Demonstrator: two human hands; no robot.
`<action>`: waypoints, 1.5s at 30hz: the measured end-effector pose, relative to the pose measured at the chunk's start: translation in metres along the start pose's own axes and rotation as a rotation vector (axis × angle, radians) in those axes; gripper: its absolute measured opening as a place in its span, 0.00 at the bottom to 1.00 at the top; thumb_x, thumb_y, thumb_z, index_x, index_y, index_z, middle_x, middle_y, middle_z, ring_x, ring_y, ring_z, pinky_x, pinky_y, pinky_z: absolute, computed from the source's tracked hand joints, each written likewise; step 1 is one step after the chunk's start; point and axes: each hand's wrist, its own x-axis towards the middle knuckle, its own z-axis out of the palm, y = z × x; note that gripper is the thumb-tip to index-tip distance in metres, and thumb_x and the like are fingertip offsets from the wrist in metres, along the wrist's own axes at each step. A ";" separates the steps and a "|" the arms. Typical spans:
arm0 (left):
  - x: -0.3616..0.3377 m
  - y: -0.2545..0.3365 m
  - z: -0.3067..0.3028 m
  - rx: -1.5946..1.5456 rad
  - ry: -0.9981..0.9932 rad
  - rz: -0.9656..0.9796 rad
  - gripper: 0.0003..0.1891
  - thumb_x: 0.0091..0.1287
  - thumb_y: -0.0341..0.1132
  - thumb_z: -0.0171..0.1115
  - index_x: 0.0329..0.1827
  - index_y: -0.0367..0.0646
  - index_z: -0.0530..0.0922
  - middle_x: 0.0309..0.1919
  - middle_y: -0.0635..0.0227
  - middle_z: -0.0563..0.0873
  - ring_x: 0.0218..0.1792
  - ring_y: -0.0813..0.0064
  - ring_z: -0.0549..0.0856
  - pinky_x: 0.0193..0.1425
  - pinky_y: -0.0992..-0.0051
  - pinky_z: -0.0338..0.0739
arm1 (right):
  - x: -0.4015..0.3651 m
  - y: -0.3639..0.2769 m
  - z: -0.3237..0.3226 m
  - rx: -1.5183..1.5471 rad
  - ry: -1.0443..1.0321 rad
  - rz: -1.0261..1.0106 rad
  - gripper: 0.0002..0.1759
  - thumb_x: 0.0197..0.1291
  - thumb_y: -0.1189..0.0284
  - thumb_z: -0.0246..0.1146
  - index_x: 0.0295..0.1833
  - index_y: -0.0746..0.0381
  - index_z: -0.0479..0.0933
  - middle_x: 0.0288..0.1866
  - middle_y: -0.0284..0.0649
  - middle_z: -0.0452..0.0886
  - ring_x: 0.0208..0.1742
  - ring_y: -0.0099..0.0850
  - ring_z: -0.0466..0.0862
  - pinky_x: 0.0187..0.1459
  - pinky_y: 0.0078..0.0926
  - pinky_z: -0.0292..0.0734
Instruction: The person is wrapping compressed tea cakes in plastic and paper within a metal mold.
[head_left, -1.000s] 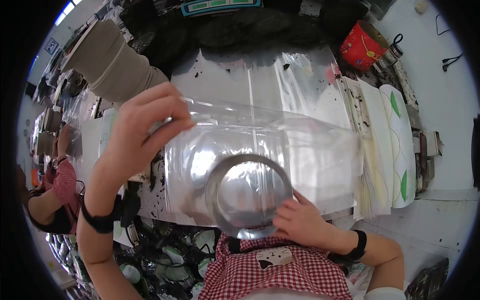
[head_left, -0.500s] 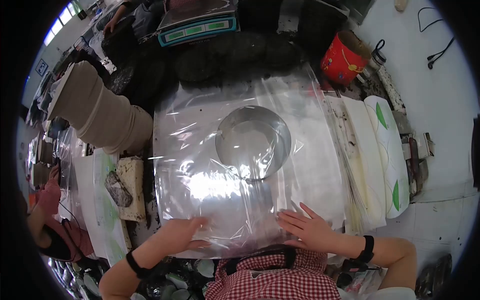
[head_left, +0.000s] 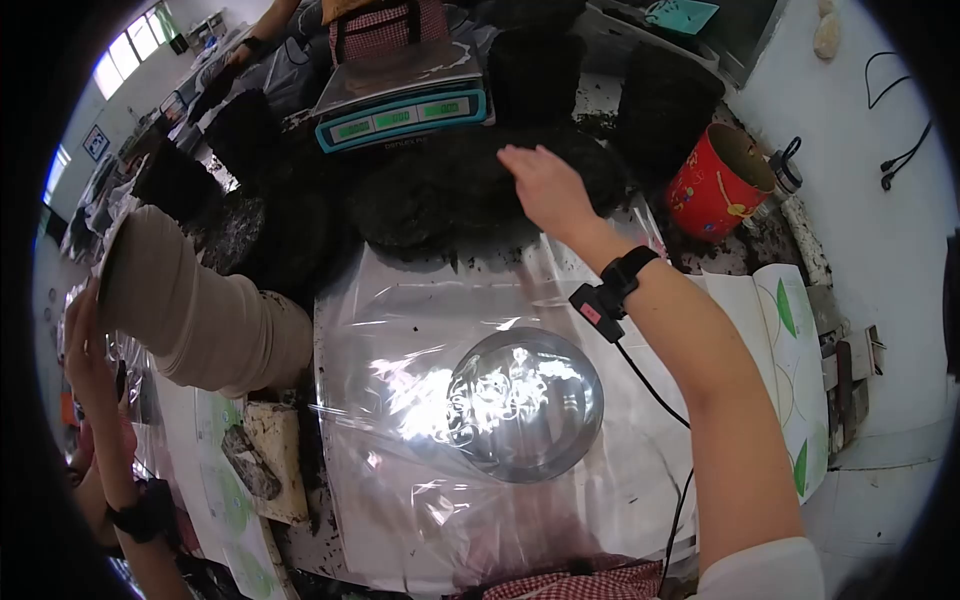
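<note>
My right hand (head_left: 550,190) reaches over the dark flattened mounds (head_left: 420,195), its fingers stretched out, with nothing visible in it. At the far left, my left hand (head_left: 85,335) is raised against the outer end of the tall beige stack (head_left: 200,305), fingers extended; its palm side is partly hidden. A round metal ring (head_left: 590,400) lies on the table beneath clear plastic film (head_left: 390,310). The film is wrinkled and shiny. Part of my right forearm covers the film's right side.
A scale (head_left: 400,115) with green displays stands at the back. To the right are a red bucket (head_left: 715,190), a bottle (head_left: 786,168) and white sheets with green leaves (head_left: 790,380). A stained block (head_left: 280,460) sits at left. Another person's arm (head_left: 265,30) is at the back left.
Both hands have left the film's near edge: my right hand went forward to the dark mounds, my left hand out to the beige stack. The view has shifted, so the ring appears lower.
</note>
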 end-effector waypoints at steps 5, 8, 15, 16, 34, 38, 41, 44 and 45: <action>-0.040 0.248 0.010 -0.495 0.151 0.458 0.18 0.65 0.24 0.57 0.59 0.34 0.81 0.54 0.52 0.87 0.56 0.60 0.87 0.61 0.68 0.81 | 0.002 -0.032 -0.092 0.135 0.325 0.102 0.21 0.64 0.77 0.58 0.63 0.61 0.77 0.53 0.49 0.84 0.51 0.43 0.85 0.55 0.33 0.79; -0.098 0.374 0.074 -0.849 -0.316 0.630 0.18 0.63 0.31 0.61 0.58 0.45 0.83 0.58 0.69 0.85 0.60 0.67 0.83 0.57 0.69 0.82 | -0.040 -0.073 -0.144 0.269 0.259 0.054 0.24 0.63 0.81 0.58 0.65 0.60 0.77 0.57 0.48 0.83 0.53 0.45 0.85 0.52 0.31 0.80; -0.127 0.376 0.071 -1.011 -0.026 0.160 0.47 0.52 0.54 0.78 0.67 0.32 0.66 0.67 0.44 0.66 0.68 0.47 0.68 0.74 0.50 0.60 | -0.211 -0.158 -0.185 0.109 -0.410 -0.342 0.29 0.56 0.69 0.64 0.65 0.65 0.75 0.65 0.44 0.80 0.67 0.36 0.79 0.73 0.43 0.67; -0.094 0.390 0.063 -0.917 -0.125 0.298 0.51 0.53 0.57 0.76 0.69 0.30 0.63 0.71 0.44 0.64 0.72 0.48 0.65 0.76 0.50 0.57 | -0.221 -0.162 -0.185 0.173 -0.419 -0.289 0.31 0.55 0.67 0.65 0.66 0.65 0.74 0.65 0.44 0.79 0.67 0.36 0.79 0.73 0.43 0.66; -0.082 0.445 0.122 -0.340 -1.385 0.730 0.58 0.65 0.79 0.38 0.80 0.30 0.51 0.79 0.33 0.41 0.80 0.34 0.41 0.81 0.44 0.37 | -0.164 -0.152 -0.091 0.250 -0.865 -0.399 0.55 0.61 0.46 0.61 0.84 0.57 0.42 0.86 0.49 0.37 0.86 0.45 0.36 0.80 0.56 0.29; -0.103 0.444 0.144 -0.334 -1.376 0.764 0.57 0.64 0.78 0.41 0.80 0.35 0.52 0.79 0.33 0.44 0.80 0.35 0.43 0.81 0.44 0.38 | -0.177 -0.154 -0.078 0.214 -0.926 -0.359 0.55 0.60 0.47 0.62 0.84 0.56 0.42 0.86 0.49 0.38 0.86 0.44 0.35 0.80 0.56 0.27; -0.112 0.448 0.168 -0.380 -1.233 0.797 0.56 0.65 0.76 0.45 0.80 0.34 0.52 0.77 0.35 0.55 0.79 0.35 0.46 0.80 0.43 0.39 | -0.183 -0.146 -0.057 0.194 -0.954 -0.345 0.55 0.60 0.47 0.62 0.84 0.57 0.42 0.86 0.50 0.39 0.86 0.46 0.36 0.80 0.57 0.28; -0.111 0.448 0.165 -0.322 -1.445 0.891 0.56 0.64 0.75 0.49 0.81 0.37 0.49 0.79 0.36 0.48 0.79 0.36 0.45 0.81 0.45 0.39 | -0.184 -0.154 -0.066 0.247 -0.961 -0.320 0.54 0.60 0.50 0.64 0.83 0.58 0.44 0.85 0.52 0.42 0.85 0.48 0.42 0.79 0.61 0.34; -0.117 0.445 0.161 -0.322 -1.430 0.897 0.56 0.64 0.75 0.49 0.81 0.37 0.49 0.79 0.36 0.48 0.79 0.36 0.45 0.81 0.45 0.39 | -0.181 -0.158 -0.084 0.231 -0.958 -0.318 0.54 0.60 0.50 0.64 0.83 0.58 0.44 0.85 0.52 0.42 0.85 0.48 0.42 0.79 0.61 0.34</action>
